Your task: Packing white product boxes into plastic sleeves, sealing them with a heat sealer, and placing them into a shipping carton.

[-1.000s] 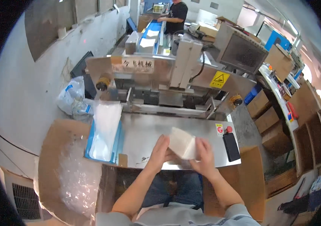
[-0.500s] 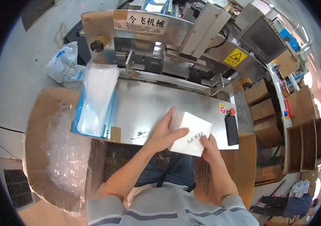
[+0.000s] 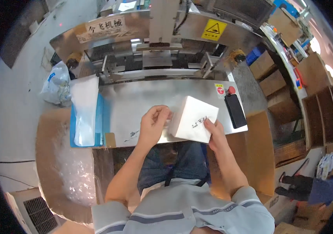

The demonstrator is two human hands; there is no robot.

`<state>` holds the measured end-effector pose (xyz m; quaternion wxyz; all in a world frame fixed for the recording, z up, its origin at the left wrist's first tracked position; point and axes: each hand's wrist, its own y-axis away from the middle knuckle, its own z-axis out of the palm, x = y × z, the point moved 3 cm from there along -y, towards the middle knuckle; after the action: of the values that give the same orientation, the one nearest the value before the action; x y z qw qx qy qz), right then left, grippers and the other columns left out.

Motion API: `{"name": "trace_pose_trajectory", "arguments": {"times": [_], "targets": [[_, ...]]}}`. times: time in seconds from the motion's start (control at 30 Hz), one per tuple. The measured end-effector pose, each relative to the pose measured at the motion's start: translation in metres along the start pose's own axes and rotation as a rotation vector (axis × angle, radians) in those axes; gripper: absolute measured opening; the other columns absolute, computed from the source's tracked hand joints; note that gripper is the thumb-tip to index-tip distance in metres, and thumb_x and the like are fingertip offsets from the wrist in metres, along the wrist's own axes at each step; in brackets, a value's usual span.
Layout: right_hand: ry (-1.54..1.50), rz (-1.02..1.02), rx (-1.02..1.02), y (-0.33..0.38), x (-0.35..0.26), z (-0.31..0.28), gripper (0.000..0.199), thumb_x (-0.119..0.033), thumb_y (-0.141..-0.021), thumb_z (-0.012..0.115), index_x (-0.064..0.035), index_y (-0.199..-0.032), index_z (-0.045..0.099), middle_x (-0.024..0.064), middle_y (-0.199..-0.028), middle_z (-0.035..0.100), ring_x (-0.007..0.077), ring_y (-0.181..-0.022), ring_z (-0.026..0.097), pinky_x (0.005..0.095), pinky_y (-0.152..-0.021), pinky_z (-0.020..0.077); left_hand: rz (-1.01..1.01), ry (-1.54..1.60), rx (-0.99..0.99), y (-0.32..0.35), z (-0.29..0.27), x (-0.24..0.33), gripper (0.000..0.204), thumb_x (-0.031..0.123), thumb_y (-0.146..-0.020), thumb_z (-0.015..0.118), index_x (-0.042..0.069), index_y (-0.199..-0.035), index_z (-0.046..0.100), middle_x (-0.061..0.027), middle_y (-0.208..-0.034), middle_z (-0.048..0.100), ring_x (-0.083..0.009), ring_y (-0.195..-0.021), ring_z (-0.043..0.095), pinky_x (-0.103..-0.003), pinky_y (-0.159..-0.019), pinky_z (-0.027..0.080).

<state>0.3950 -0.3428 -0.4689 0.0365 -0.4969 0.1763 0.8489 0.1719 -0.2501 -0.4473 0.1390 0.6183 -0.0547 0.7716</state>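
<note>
Hands: left hand (image 3: 154,123), right hand (image 3: 212,132) grasping white packet (image 3: 193,118) | black phone (image 3: 235,110) beside

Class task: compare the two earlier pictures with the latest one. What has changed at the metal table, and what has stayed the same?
The left hand has come off the top of the white packet and now curls at its left edge. The right hand still grips its lower right corner. The packet has stayed on the metal table. The stack of clear bags and the black phone have not moved.

free: bare steel table (image 3: 143,101) centre, left of white packet (image 3: 193,119) | blocked: bag stack (image 3: 83,111) left — black device (image 3: 235,111) right — machine (image 3: 162,46) behind
</note>
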Motion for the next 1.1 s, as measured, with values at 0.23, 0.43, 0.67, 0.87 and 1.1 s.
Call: {"name": "trace_pose_trajectory", "arguments": {"times": [0.23,0.43,0.67,0.87,1.1], "targets": [[0.02,-0.021,-0.013,0.011,0.004,-0.002,0.051,-0.011,-0.091,0.071,0.0063,-0.133,0.049,0.0173,-0.124,0.064,0.0222,-0.108,0.065,0.037,-0.095,0.0534,0.049,-0.361,-0.038,0.003,0.009,0.002,0.022,0.016,-0.095,0.068,-0.002,-0.108,0.068,-0.0025,-0.079,0.067,-0.0088,-0.069,0.06,-0.024,-0.064,0.049],[-0.047,-0.096,0.048,0.021,-0.008,-0.021,0.049,-0.006,-0.091,0.068,0.0061,-0.134,0.048,0.0156,-0.122,0.064,0.0227,-0.107,0.065,0.0368,-0.094,0.0543,0.139,-0.178,0.168,0.035,-0.023,0.03,0.014,0.015,-0.097,0.067,0.001,-0.099,0.067,0.0011,-0.074,0.061,-0.0058,-0.064,0.054,-0.022,-0.056,0.043],[-0.097,-0.19,0.111,0.029,-0.029,-0.06,0.048,-0.01,-0.092,0.068,0.0047,-0.134,0.049,0.0133,-0.123,0.065,0.022,-0.106,0.066,0.0365,-0.094,0.0545,0.462,-0.568,0.755,0.12,-0.295,0.106,0.018,0.015,-0.098,0.063,0.0,-0.108,0.066,-0.0034,-0.089,0.065,-0.0122,-0.078,0.06,-0.027,-0.07,0.049],[-0.043,-0.162,0.191,0.024,-0.035,-0.076,0.046,-0.013,-0.092,0.069,0.0044,-0.132,0.051,0.0147,-0.12,0.066,0.0241,-0.104,0.068,0.039,-0.09,0.0557,0.463,-1.316,1.069,0.177,-0.381,0.106,0.039,0.016,-0.099,0.061,-0.008,-0.13,0.057,-0.0216,-0.122,0.066,-0.0285,-0.108,0.063,-0.036,-0.094,0.049],[-0.003,-0.103,0.015,0.033,-0.026,-0.029,0.048,-0.012,-0.091,0.07,0.0061,-0.131,0.051,0.016,-0.118,0.066,0.0231,-0.101,0.068,0.0372,-0.088,0.0571,0.117,-0.637,0.273,0.113,-0.112,0.062,0.053,0.017,-0.095,0.064,-0.001,-0.142,0.05,-0.0162,-0.136,0.06,-0.0232,-0.124,0.056,-0.036,-0.102,0.046]]}}
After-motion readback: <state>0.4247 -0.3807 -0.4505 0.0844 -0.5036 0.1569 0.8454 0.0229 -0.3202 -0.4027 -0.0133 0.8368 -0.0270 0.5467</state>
